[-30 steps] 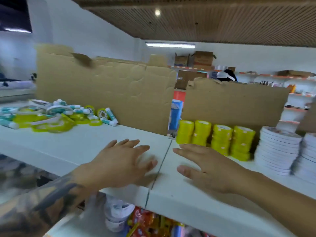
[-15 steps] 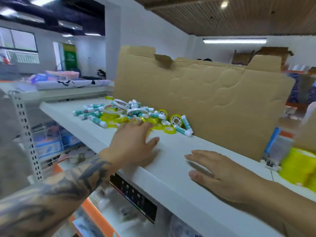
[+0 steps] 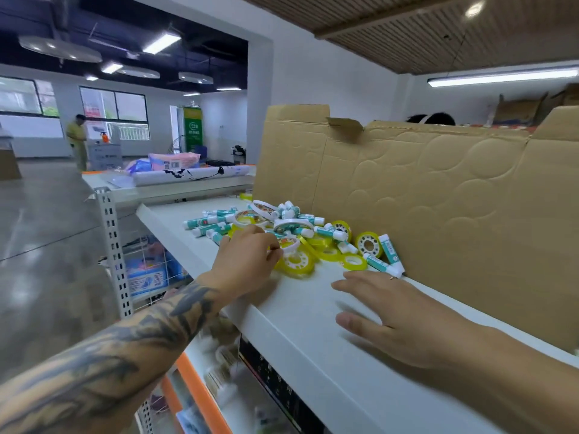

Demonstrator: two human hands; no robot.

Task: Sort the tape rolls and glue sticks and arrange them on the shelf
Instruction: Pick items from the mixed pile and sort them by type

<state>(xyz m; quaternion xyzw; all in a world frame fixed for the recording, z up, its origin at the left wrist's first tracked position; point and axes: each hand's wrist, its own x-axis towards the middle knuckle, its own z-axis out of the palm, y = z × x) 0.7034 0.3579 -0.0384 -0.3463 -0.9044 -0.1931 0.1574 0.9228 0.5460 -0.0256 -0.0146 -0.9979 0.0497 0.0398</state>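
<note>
Yellow tape rolls [image 3: 297, 261] and glue sticks [image 3: 383, 260] heaped on white shelf [image 3: 313, 333]. Left hand [image 3: 247, 264] pinching one roll's edge; right hand [image 3: 398, 321] flat, holding nothing. Risk: tugging drags neighbours off the front lip.

Lower shelf goods [image 3: 225, 368] blurred; left hand [image 3: 247, 261] hides pile's near edge.

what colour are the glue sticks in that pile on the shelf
Teal with white caps, as on the glue stick by the cardboard; clearest in the head view.
</note>
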